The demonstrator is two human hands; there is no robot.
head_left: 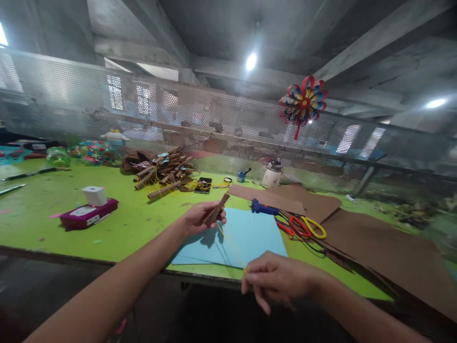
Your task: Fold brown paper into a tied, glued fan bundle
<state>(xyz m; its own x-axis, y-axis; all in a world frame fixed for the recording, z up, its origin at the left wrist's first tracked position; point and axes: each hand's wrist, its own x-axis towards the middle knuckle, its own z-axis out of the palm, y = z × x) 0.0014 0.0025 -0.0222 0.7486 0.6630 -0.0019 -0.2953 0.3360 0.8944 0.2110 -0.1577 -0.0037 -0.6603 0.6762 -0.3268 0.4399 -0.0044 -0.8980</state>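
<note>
My left hand [200,218] is closed around a folded brown paper strip [216,211], held above the light blue paper sheet [246,238]. A thin yellow thread [231,247] runs from the strip down to my right hand [276,278], which pinches its end near the table's front edge. The thread is stretched taut between both hands.
On the green table [135,224] lie a blue glue gun [263,208], red and yellow scissors [307,227], large brown paper sheets [374,243], a pile of brown rolled pieces [162,174], a phone [204,185], a white jar [272,175] and a magenta box [89,214]. A paper flower [303,102] hangs on the mesh fence.
</note>
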